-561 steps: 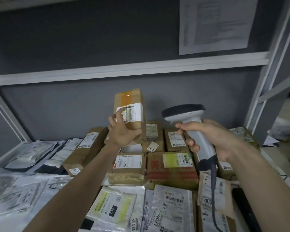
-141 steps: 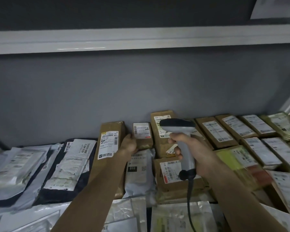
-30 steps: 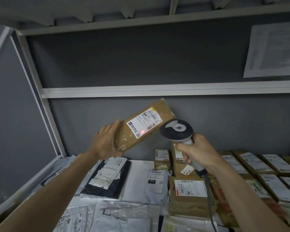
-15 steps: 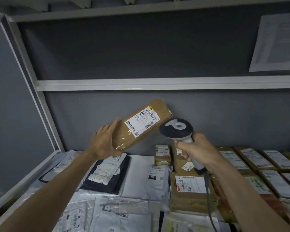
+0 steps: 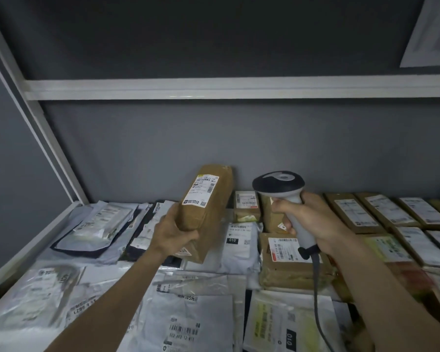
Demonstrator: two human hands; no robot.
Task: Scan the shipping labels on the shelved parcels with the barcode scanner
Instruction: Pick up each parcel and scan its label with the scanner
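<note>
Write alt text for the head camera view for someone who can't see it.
The left hand grips a long brown parcel, label up, beside a barcode scanner held in the right hand. Below, a shelf holds labelled boxes and mailer bags.

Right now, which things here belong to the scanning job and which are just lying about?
In use: barcode scanner in right hand; long brown parcel, gripped by left hand; shelved parcels.
Lying about: paper sheet on wall.

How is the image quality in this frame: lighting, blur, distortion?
Head view: dim, flat lighting; the white shelf rail bows from wide-angle distortion; grey plastic mailers at lower left and parcels at far right are smeared by motion blur; the long brown taped parcel stays fairly sharp, its label print unreadable.
</note>
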